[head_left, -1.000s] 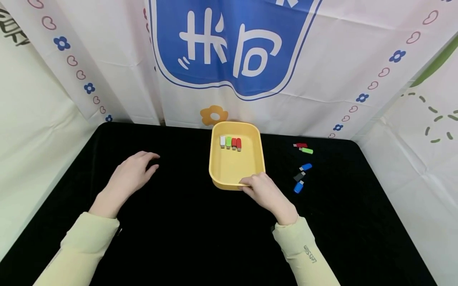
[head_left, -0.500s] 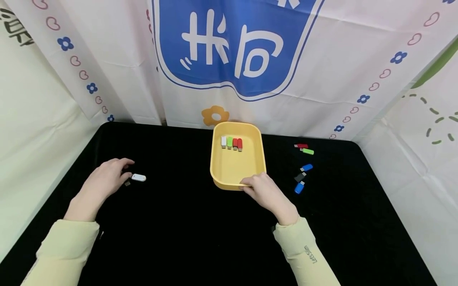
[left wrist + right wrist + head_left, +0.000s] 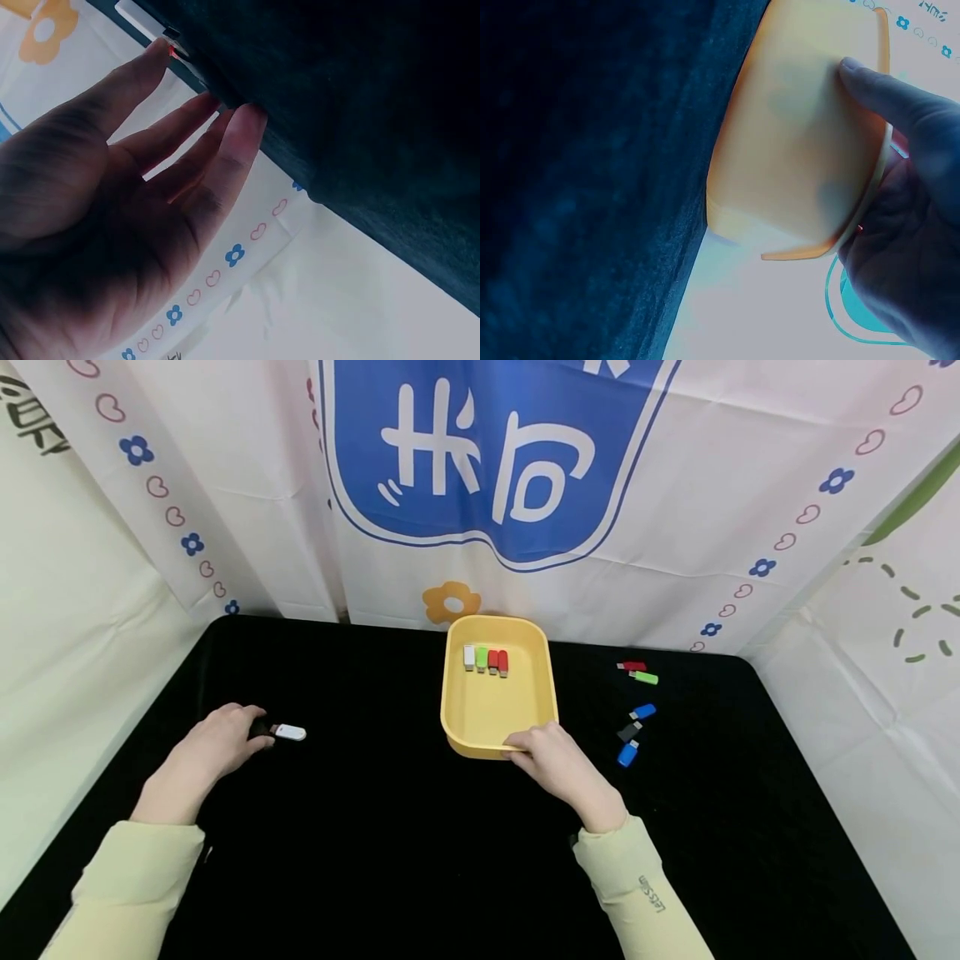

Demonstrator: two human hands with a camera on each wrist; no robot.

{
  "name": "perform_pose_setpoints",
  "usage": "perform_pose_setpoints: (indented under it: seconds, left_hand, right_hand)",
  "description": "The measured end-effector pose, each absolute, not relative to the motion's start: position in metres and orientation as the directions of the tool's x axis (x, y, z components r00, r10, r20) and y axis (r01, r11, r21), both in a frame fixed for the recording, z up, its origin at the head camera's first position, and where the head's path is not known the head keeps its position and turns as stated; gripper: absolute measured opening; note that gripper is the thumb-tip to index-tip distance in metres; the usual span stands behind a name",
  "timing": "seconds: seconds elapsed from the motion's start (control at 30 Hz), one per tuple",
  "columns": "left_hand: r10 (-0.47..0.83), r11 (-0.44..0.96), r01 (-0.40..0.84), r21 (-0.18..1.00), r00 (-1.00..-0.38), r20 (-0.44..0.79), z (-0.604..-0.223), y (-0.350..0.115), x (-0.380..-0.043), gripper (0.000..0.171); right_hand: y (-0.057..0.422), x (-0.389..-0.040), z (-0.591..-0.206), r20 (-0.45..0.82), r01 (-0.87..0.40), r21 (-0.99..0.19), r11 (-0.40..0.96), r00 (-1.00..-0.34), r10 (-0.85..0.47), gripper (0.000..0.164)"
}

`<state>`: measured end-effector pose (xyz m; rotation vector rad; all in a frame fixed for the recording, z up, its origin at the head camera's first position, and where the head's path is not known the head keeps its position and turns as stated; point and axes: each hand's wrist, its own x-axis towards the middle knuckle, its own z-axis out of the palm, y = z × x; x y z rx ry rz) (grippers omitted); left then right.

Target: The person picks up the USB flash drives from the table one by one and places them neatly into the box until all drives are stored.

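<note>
A yellow plastic tray [image 3: 495, 714] stands at the back middle; my right hand [image 3: 551, 764] grips its near rim, thumb outside and fingers inside. In the tray lie a white USB stick [image 3: 469, 657], a green one [image 3: 482, 660] and two red ones [image 3: 503, 663], side by side. On the left, my left hand [image 3: 217, 743] pinches a black USB stick [image 3: 258, 727] between thumb and fingertips, down at the cloth. Another white USB stick [image 3: 291, 732] lies just right of it. Most of the black stick is hidden by the fingers.
Right of the tray, loose on the black cloth [image 3: 390, 843], lie a red USB stick [image 3: 633, 666], a green one [image 3: 644, 677], two blue ones [image 3: 627, 754] and a black one [image 3: 630, 732]. A white curtain [image 3: 697, 527] hangs behind the table.
My left hand has moved left and down onto the cloth, uncovering the white USB stick, and its fingers have closed around the black one. My right hand stays on the tray.
</note>
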<state>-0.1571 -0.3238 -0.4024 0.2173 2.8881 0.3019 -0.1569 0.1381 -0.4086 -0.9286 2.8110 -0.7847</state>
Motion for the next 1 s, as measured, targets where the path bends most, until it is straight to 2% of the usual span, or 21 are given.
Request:
perform_pose_setpoints:
  seconds: [0.2, 0.47, 1.0]
  left_hand:
    - [0.166, 0.962, 0.119, 0.246, -0.970, -0.178, -0.403, -0.321, -0.158, 0.050]
    - [0.177, 0.933, 0.124, 0.338, -0.975, -0.133, -0.404, -0.316, -0.160, 0.045]
    - [0.159, 0.919, 0.133, 0.370, -0.986, -0.040, -0.409, -0.301, -0.168, 0.043]
  right_hand:
    - [0.138, -0.157, -0.409, 0.109, -0.564, -0.472, 0.678, -0.800, -0.589, 0.012]
    - [0.138, -0.157, -0.410, 0.106, -0.561, -0.467, 0.684, -0.803, -0.587, 0.012]
    - [0.138, -0.158, -0.410, 0.092, -0.544, -0.477, 0.690, -0.812, -0.577, 0.013]
